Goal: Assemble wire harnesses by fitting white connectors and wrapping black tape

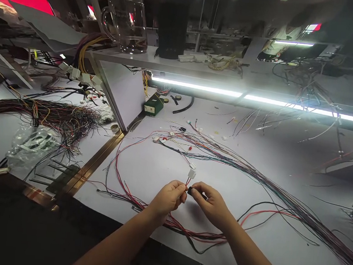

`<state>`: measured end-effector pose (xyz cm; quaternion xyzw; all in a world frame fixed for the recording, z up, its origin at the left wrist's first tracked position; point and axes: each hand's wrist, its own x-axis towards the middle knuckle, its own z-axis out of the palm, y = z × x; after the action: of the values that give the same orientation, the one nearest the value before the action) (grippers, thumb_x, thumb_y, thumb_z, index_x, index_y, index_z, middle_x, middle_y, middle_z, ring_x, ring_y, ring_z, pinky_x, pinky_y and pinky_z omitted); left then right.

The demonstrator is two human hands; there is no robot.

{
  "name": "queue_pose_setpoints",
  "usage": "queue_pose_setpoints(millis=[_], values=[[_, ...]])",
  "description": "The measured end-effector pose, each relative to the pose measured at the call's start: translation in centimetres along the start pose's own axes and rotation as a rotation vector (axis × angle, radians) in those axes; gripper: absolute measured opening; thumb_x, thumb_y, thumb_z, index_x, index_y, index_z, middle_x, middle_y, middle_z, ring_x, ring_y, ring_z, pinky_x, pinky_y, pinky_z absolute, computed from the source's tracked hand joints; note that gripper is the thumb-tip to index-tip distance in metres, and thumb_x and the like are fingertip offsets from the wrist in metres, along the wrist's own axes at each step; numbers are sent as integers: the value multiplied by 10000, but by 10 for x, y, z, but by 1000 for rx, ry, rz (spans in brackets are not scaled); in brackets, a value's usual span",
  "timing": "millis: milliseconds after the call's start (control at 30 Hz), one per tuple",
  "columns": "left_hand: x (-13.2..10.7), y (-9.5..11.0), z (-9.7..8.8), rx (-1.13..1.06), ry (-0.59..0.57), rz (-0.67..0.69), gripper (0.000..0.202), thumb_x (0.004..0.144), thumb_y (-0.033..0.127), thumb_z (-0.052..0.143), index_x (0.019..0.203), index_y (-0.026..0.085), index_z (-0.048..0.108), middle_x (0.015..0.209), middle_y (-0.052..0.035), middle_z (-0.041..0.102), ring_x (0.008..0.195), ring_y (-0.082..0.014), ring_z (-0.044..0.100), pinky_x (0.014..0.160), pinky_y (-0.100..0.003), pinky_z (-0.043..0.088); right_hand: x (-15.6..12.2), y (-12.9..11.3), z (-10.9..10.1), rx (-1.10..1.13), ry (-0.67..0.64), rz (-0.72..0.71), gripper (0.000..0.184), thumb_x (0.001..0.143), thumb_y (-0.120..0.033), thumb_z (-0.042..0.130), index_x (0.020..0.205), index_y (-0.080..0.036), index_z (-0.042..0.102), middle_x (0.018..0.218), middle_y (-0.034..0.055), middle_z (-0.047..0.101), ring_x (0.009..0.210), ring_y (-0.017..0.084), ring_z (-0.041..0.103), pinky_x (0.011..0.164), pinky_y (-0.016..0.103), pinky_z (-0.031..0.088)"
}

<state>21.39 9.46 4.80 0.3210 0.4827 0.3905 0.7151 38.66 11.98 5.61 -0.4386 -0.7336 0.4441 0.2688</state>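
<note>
Between finger and thumb, my left hand (172, 196) pinches red wires just below a white connector (191, 174). The connector points away from me, above the fingertips. My right hand (209, 200) is closed on a small black piece (190, 190), perhaps tape or sleeving; its exact kind I cannot tell. Both hands' fingertips nearly meet over the white table. Under and around my wrists runs a bundle of red and black wires (191, 235), which curves up on the left. Beyond the hands lies a long wire harness (242, 166) with small connectors at its far end.
A green box (153, 106) stands at the back beside a black tube (185, 108). Loose wires hang from the shelf (170, 63) at right. A glass jug (126, 19) stands on that shelf. Left of the divider (121, 89) lie a wire pile (62, 117) and a plastic bag (33, 146).
</note>
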Motion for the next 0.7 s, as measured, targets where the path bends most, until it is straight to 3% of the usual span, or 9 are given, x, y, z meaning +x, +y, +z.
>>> queue_pose_setpoints(millis=[300, 400, 533, 600, 700], values=[[-2, -12, 1, 226, 23, 131, 260, 874, 415, 487, 758, 182, 493, 607, 49, 429, 522, -84, 315, 490, -231, 238, 1, 3, 5, 6, 51, 80, 259, 906, -440, 492, 814, -223, 600, 763, -5, 631, 722, 167, 564, 699, 291, 437], [-4, -11, 2, 251, 18, 150, 220, 865, 370, 488, 748, 183, 495, 580, 58, 397, 517, -89, 296, 491, -239, 242, 0, 1, 5, -21, 69, 87, 258, 903, -436, 490, 813, -224, 606, 776, -1, 637, 740, 172, 570, 698, 294, 435], [-8, -6, 3, 312, 31, 210, 282, 856, 434, 523, 729, 183, 504, 591, 55, 401, 534, -94, 315, 518, -244, 275, -2, -4, 5, -75, 84, 87, 263, 903, -439, 489, 825, -227, 625, 777, 9, 649, 728, 180, 573, 693, 308, 440], [-8, -5, 3, 281, 34, 202, 298, 856, 430, 511, 685, 190, 470, 570, 56, 397, 518, -94, 308, 514, -247, 272, -4, -2, 3, -25, 37, 83, 296, 919, -461, 458, 902, -228, 641, 818, 19, 665, 758, 188, 594, 722, 318, 461], [-8, -4, 2, 268, 0, 168, 292, 857, 412, 476, 662, 197, 446, 551, 51, 406, 502, -97, 312, 505, -250, 265, -10, 8, -2, 84, -48, 123, 473, 948, -526, 357, 1278, -233, 529, 905, 39, 681, 872, 222, 628, 846, 379, 474]])
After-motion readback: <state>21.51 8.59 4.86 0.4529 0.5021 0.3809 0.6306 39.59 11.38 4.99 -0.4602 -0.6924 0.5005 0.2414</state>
